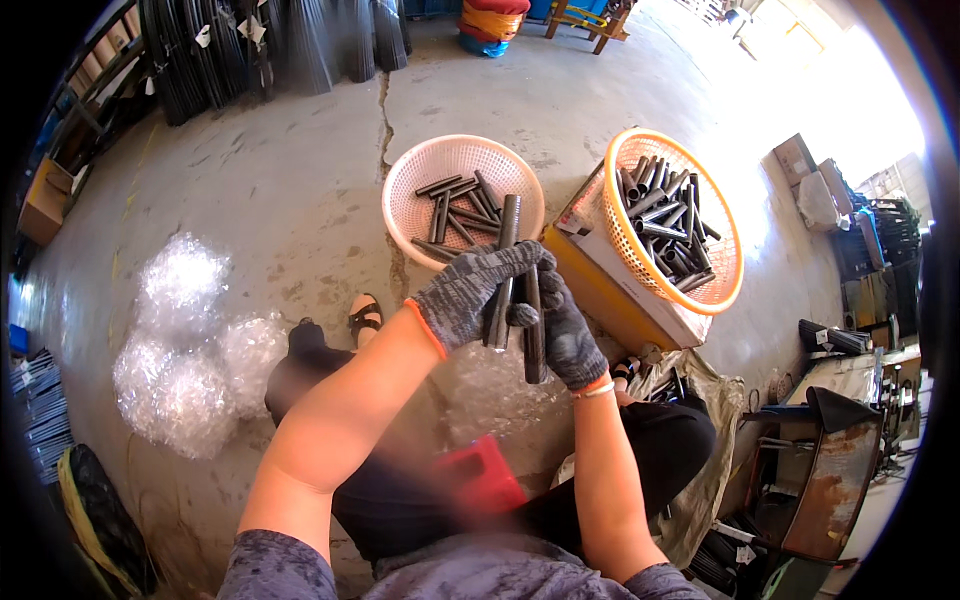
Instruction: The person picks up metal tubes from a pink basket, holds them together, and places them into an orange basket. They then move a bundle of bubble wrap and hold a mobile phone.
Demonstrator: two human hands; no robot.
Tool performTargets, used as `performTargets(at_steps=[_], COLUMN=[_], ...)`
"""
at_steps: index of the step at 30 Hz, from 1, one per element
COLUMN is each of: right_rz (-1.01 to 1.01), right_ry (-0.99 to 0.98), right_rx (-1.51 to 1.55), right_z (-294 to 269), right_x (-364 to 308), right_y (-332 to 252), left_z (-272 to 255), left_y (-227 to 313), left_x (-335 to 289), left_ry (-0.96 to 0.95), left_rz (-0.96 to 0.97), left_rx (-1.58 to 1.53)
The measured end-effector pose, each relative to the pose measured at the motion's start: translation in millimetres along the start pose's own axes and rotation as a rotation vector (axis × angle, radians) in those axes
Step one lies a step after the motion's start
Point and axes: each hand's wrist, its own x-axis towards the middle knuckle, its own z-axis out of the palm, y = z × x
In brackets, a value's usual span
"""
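Inside a workshop, on a grey concrete floor (pixel 280 180) with a crack running from beside the pink basket (pixel 415 185) toward the far edge. Along the far left edge of the floor, upright bundles of black rods (pixel 205 60); near the middle of that far edge, a red, orange and blue stack (pixel 490 25), then a wooden stand (pixel 590 20).

Above the near rim of the pink basket, close together, two hands in grey knit gloves. In the left hand (pixel 475 290), gripped with bent fingers, a first dark tube (pixel 509 222), tilted slightly, upper end over the basket's near right rim. In the right hand (pixel 567 325), curled close, a second dark tube (pixel 535 350), just beside the first and lower at both ends. Cannot tell whether touching along the covered stretch.

Inside the pink basket, loosely scattered, short dark tubes (pixel 441 215). To the right, tipped on top of a cardboard box (pixel 625 285), an orange basket (pixel 735 250) with many more tubes (pixel 660 215) heaped inside. Toward the floor's left edge, a crumpled heap of clear plastic (pixel 190 375); between the legs, partly blurred, a red plastic object (pixel 490 475), kind unclear.
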Motion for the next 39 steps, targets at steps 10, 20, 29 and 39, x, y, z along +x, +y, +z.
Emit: performTargets(at_steps=[10,20,29,39], right_rz=[0.366,0.247,0.181,0.052], right_ry=[0.153,0.173,0.379,0.386], right_rx=[0.131,-0.08,0.083,-0.001], right_z=[48.2,31.4,31.4,33.3], right_x=[-5.2,-6.5,-24.5,-17.1], right_y=[-24.8,-21.1,6.4,-21.2], left_z=[-12.6,-8.3,-18.9,-20.4], left_y=[5.4,-2.4,2.4,12.1], left_x=[13.2,10.7,16.9,14.7], left_ry=[0.018,0.086,0.123,0.038], left_rz=[0.101,0.084,0.219,0.227], left_rx=[-0.169,-0.038,-0.165,-0.078])
